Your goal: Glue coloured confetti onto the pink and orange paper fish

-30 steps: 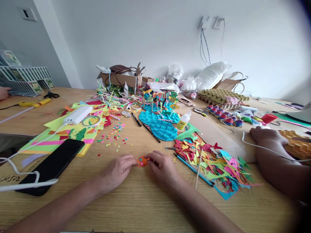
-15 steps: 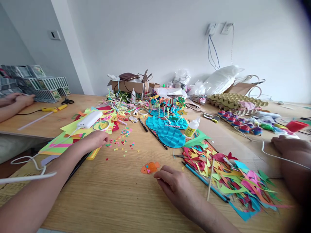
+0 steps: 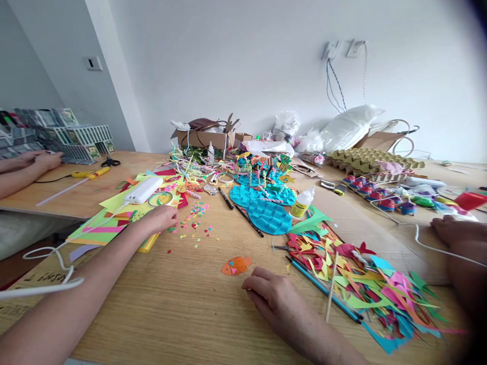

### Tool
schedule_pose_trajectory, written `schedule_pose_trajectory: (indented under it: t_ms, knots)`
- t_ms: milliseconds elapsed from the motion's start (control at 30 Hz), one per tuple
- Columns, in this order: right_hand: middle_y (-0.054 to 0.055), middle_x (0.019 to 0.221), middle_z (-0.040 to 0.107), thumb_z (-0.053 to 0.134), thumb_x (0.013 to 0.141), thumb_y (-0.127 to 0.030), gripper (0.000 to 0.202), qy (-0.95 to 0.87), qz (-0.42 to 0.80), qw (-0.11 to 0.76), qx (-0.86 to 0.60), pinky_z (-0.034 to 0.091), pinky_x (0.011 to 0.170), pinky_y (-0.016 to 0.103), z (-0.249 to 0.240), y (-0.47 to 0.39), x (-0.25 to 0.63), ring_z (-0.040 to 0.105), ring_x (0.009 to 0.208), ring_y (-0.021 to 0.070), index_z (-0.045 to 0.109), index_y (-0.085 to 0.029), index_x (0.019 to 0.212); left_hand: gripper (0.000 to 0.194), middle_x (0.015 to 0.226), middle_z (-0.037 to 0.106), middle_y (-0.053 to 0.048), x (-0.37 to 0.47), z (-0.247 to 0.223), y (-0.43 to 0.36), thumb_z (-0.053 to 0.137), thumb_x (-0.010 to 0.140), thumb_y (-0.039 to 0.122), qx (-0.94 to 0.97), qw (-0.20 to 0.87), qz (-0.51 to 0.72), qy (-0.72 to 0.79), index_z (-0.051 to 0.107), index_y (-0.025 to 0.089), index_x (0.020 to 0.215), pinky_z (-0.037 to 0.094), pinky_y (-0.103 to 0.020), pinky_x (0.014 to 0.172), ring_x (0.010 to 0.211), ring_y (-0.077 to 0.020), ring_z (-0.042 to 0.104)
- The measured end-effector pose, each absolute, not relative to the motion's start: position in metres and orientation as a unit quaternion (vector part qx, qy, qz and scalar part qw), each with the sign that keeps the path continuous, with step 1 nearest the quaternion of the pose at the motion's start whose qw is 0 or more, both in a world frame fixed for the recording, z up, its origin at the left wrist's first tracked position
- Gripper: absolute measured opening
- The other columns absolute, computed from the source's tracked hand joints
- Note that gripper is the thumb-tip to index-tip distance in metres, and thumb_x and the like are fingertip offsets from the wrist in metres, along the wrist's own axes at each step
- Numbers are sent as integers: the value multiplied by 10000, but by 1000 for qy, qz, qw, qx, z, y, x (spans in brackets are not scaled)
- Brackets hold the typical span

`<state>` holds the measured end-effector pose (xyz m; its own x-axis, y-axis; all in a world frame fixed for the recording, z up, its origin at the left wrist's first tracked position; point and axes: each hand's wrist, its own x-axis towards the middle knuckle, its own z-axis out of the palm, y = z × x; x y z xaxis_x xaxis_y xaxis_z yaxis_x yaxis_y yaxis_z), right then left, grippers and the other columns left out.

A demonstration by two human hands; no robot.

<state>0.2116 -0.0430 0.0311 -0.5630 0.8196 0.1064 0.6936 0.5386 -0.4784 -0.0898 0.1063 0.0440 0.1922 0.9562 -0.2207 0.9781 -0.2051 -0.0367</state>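
Observation:
An orange paper fish point(image 3: 236, 265) with small coloured pieces on it lies flat on the wooden table point(image 3: 178, 309). Just right of its tail rests my right hand point(image 3: 266, 291), fingers curled together; whether anything is between the fingertips is hidden. My left hand point(image 3: 164, 218) reaches to the left edge of the scattered paper confetti point(image 3: 198, 209), beside the stack of coloured paper point(image 3: 102, 230). Its fingers are bent inward, and what they hold, if anything, is too small to make out.
Blue woven paper discs point(image 3: 270, 217), a glue bottle point(image 3: 302, 203) and a black pen point(image 3: 225, 198) lie ahead. Paper scraps point(image 3: 380, 289) and blue pencils point(image 3: 327, 289) are at right. A white power bank point(image 3: 143, 190) sits left. Other people's hands point(image 3: 47, 159) show at both sides.
The whole view has shifted slightly. My left hand has moved a little to the right towards the confetti; my right hand has drawn slightly away from the fish's tail.

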Motion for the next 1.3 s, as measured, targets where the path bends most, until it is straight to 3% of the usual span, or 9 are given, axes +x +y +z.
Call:
schedule_pose_trajectory:
  t_ms: [233,467,667,833,1000,1300]
  knots:
    - [26,774,582,402,817,-109,210,-861,205,156,-439,366,590,202,29,-43,212,540,678,119,596,-189,798,244,997,574,-58,-93,32,115,490,847,305,767,63,-89,632,537,136,1016,483,-363,728,841,-167,572]
    - [35,795,600,409,803,-97,228,-850,218,186,-442,377,603,200,34,-41,214,553,692,116,621,-180,820,136,598,559,-2,-87,50,106,492,724,208,776,97,11,624,542,156,609,382,-266,570,648,-183,555]
    - [12,710,626,477,743,-108,188,-774,275,273,-500,380,581,198,52,-20,207,541,642,107,650,-168,785,196,626,542,34,-32,68,68,425,697,354,815,241,81,521,516,182,683,377,-205,542,606,-127,517]
    - [-26,622,563,534,722,-220,128,-703,372,296,-530,316,447,171,54,-1,194,451,508,68,622,-156,788,162,577,450,52,18,67,34,438,666,327,786,376,159,464,488,173,661,326,-198,466,517,-98,421]
    - [-34,607,528,590,685,-279,147,-674,386,330,-536,292,429,166,43,5,190,402,487,56,585,-145,747,136,555,435,59,30,57,31,450,663,297,768,402,192,460,490,169,636,316,-203,464,504,-96,410]
    - [-52,514,460,503,691,-144,89,-653,441,320,-525,277,439,172,39,6,194,400,482,61,580,-139,645,116,575,425,67,33,42,35,469,674,282,732,490,200,430,477,166,676,300,-197,461,499,-84,397]
